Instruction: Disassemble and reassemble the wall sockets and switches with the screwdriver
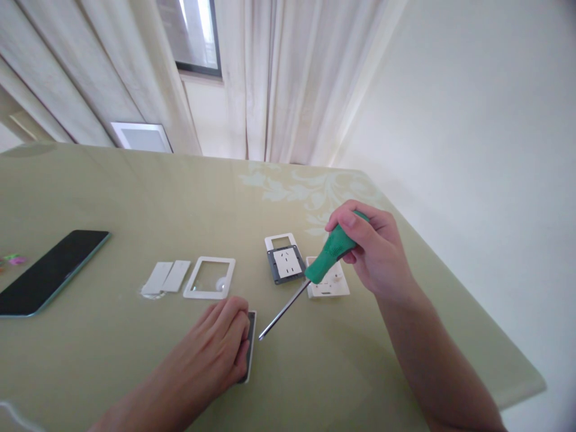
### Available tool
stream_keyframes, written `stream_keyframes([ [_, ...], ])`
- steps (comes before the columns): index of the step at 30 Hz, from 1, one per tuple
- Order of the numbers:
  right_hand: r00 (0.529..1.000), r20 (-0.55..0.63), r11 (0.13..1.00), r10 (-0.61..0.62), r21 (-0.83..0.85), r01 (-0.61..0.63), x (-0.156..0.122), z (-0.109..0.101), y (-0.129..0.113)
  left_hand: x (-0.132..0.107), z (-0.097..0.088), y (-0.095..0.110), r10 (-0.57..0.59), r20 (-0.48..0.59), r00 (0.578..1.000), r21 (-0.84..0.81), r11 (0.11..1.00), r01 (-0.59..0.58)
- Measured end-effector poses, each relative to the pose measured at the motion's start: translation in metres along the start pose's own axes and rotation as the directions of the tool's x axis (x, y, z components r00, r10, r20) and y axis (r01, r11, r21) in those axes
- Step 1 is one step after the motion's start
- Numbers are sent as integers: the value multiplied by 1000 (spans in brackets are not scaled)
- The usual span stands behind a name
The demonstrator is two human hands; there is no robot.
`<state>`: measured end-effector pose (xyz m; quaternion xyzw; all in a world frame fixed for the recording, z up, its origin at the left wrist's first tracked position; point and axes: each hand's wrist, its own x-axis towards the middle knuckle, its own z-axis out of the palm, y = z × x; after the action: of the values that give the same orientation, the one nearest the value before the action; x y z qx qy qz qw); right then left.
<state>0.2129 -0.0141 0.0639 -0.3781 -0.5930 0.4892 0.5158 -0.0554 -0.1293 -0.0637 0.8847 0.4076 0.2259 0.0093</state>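
My right hand (373,252) is closed around the green handle of a screwdriver (330,255). Its metal shaft slants down and left, and the tip sits just right of a grey switch module (251,345). My left hand (216,351) lies flat over that module with fingers together, pressing it to the table and hiding most of it. Beyond the screwdriver lie a grey-framed socket insert (286,264) and a white socket plate (330,287), the latter partly behind the handle.
A white square frame (209,278) and two small white rocker covers (165,278) lie on the olive tablecloth (112,198). A dark tablet (49,271) rests at the left. The table edge runs along the right, near a white wall. Curtains hang behind.
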Motion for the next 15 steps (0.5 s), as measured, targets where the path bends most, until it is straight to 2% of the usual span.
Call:
stream_keyframes([
  [7, 1000, 19, 1000, 2, 23, -3, 0, -1, 0, 5, -11, 1, 50, 46, 998, 8, 999, -50],
  [15, 1000, 20, 999, -1, 38, 1, 0, 0, 0, 3, -6, -1, 5, 41, 999, -12, 1000, -5],
])
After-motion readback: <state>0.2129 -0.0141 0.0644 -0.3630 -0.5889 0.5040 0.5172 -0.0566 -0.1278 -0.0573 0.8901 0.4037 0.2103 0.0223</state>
